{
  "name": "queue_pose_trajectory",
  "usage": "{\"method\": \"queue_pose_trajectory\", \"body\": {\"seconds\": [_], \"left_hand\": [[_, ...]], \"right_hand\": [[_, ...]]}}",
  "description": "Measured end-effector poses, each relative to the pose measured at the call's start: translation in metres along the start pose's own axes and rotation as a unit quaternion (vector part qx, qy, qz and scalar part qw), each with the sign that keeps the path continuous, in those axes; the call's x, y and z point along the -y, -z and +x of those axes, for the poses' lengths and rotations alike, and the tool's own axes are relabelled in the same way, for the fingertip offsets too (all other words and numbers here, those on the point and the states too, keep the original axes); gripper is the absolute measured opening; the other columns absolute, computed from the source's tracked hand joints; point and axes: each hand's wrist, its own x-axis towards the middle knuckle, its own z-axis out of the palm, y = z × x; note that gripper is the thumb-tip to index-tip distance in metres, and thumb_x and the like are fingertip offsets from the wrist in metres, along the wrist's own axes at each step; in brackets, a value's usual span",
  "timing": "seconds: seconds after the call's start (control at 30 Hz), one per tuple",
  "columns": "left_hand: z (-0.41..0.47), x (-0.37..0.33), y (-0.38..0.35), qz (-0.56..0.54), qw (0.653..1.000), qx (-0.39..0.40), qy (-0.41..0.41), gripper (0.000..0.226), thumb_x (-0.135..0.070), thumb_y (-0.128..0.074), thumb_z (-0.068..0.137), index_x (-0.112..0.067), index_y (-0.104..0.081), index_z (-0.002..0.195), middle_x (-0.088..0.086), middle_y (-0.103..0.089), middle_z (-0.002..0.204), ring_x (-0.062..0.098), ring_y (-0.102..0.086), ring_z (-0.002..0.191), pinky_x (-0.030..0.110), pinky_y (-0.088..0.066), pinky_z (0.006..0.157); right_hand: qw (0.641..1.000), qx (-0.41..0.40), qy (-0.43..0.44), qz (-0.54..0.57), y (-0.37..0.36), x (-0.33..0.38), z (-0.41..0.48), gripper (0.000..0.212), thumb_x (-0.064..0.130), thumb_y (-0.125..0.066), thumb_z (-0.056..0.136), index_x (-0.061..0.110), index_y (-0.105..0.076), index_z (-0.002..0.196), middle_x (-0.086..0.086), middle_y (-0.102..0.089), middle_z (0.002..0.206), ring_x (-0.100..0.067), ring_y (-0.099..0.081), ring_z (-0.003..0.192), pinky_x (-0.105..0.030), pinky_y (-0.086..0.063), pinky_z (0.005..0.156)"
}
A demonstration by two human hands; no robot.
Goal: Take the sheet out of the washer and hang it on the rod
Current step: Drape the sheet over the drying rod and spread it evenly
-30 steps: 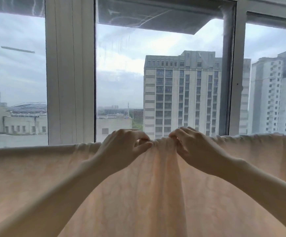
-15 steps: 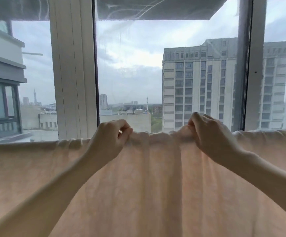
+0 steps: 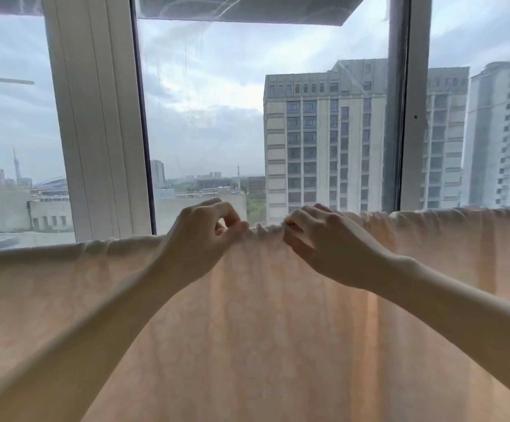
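A pale peach sheet (image 3: 262, 330) hangs draped over a rod that runs across the view; the rod itself is hidden under the fabric's top fold. The fold is bunched into small gathers between my hands. My left hand (image 3: 205, 236) pinches the top edge of the sheet with thumb and fingers. Close to its right, my right hand (image 3: 317, 239) grips the same gathered edge, fingers curled over it. Both forearms reach up from below in front of the cloth. No washer is in view.
Directly behind the sheet stands a large window with a wide white frame post (image 3: 95, 117) on the left and a grey mullion (image 3: 400, 102) on the right. Tall buildings (image 3: 323, 132) show through the glass.
My hands were apart half a second ago and have come back close together at the top edge, bunching the fabric between them. The view has shifted slightly.
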Motion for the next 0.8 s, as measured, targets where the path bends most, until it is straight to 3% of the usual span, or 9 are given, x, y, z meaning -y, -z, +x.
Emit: {"method": "queue_pose_trajectory", "body": {"seconds": [0.17, 0.27, 0.4, 0.5, 0.63, 0.8], "left_hand": [[0.001, -0.008, -0.009, 0.007, 0.998, 0.035, -0.049, 0.02, -0.039, -0.07, 0.083, -0.024, -0.072, 0.095, -0.013, -0.066, 0.087, 0.002, -0.062, 0.075, 0.03, -0.054, 0.073], [0.005, -0.018, -0.017, 0.027, 0.995, 0.057, -0.071, 0.022, -0.04, -0.069, 0.085, -0.027, -0.071, 0.103, -0.018, -0.066, 0.086, -0.003, -0.06, 0.073, 0.027, -0.054, 0.075], [0.015, -0.037, -0.033, 0.06, 0.99, 0.1, -0.081, 0.038, -0.054, -0.058, 0.088, -0.03, -0.064, 0.117, -0.014, -0.071, 0.1, 0.006, -0.065, 0.083, 0.03, -0.053, 0.075], [0.023, -0.057, -0.047, 0.082, 0.987, 0.098, -0.099, 0.037, -0.053, -0.055, 0.091, -0.029, -0.063, 0.118, -0.012, -0.071, 0.104, 0.01, -0.065, 0.086, 0.026, -0.043, 0.069], [0.025, -0.072, -0.056, 0.06, 0.99, 0.09, -0.093, 0.032, -0.049, -0.055, 0.093, -0.03, -0.065, 0.115, -0.012, -0.072, 0.103, 0.01, -0.065, 0.086, 0.026, -0.042, 0.069], [0.029, -0.076, -0.062, 0.036, 0.994, 0.088, -0.053, 0.025, -0.044, -0.055, 0.095, -0.03, -0.067, 0.111, -0.016, -0.07, 0.095, 0.004, -0.059, 0.076, 0.017, -0.032, 0.057]], "right_hand": [[1.0, 0.001, -0.002, -0.03, 0.003, -0.012, -0.006, 0.024, 0.039, -0.045, 0.099, 0.019, -0.056, 0.104, 0.004, -0.064, 0.098, -0.013, -0.061, 0.089, -0.032, -0.053, 0.079], [0.996, 0.019, -0.025, -0.08, 0.018, -0.031, -0.023, 0.022, 0.036, -0.049, 0.097, 0.018, -0.056, 0.107, 0.002, -0.065, 0.1, -0.015, -0.061, 0.092, -0.037, -0.053, 0.083], [0.993, 0.02, -0.073, -0.095, 0.036, -0.05, -0.045, 0.029, 0.041, -0.044, 0.098, 0.02, -0.058, 0.111, 0.004, -0.066, 0.103, -0.015, -0.06, 0.098, -0.036, -0.051, 0.088], [0.992, 0.016, -0.088, -0.088, 0.044, -0.053, -0.054, 0.033, 0.041, -0.04, 0.1, 0.019, -0.058, 0.117, 0.002, -0.066, 0.109, -0.015, -0.06, 0.103, -0.036, -0.05, 0.091], [0.988, -0.004, -0.108, -0.107, 0.048, -0.057, -0.065, 0.028, 0.026, -0.044, 0.1, 0.014, -0.057, 0.121, -0.001, -0.063, 0.116, -0.019, -0.059, 0.108, -0.035, -0.049, 0.092], [0.984, -0.019, -0.137, -0.114, 0.054, -0.082, -0.076, 0.026, 0.026, -0.044, 0.1, 0.011, -0.059, 0.115, -0.004, -0.065, 0.108, -0.021, -0.063, 0.098, -0.037, -0.053, 0.084]]}}
